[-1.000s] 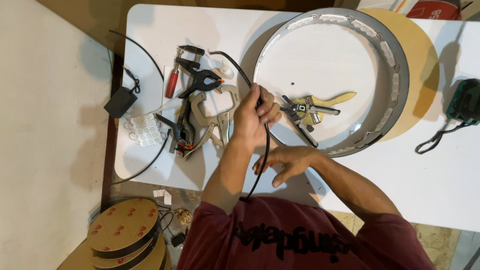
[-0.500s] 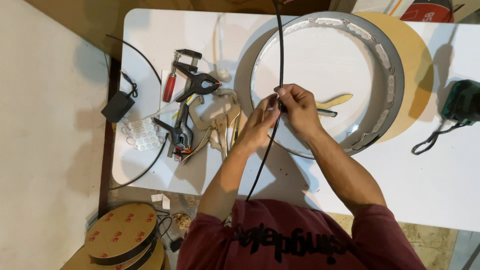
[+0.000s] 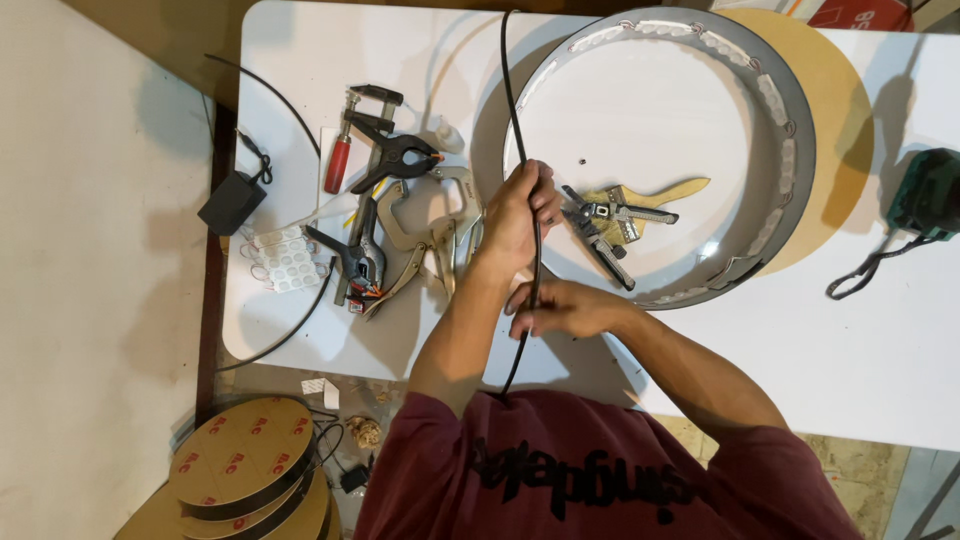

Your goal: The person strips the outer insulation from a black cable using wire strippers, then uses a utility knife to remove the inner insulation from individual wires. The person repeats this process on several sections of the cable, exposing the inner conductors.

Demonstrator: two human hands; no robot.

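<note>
head cam, only view | looks straight down from above the person | fairly close | takes in white surface [image 3: 860, 330], floor [image 3: 90, 300] on left

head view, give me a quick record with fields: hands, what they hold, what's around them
left hand: left hand closed around the thin black cable, upper grip
right hand: right hand pinching the same cable lower down
cable: runs from the table's far edge down toward the person's chest
surface: white table
right of hands: large round grey metal ring frame on a tan disc, pliers inside it
left of hands: pile of black spring clamps and a red-handled clamp
</note>
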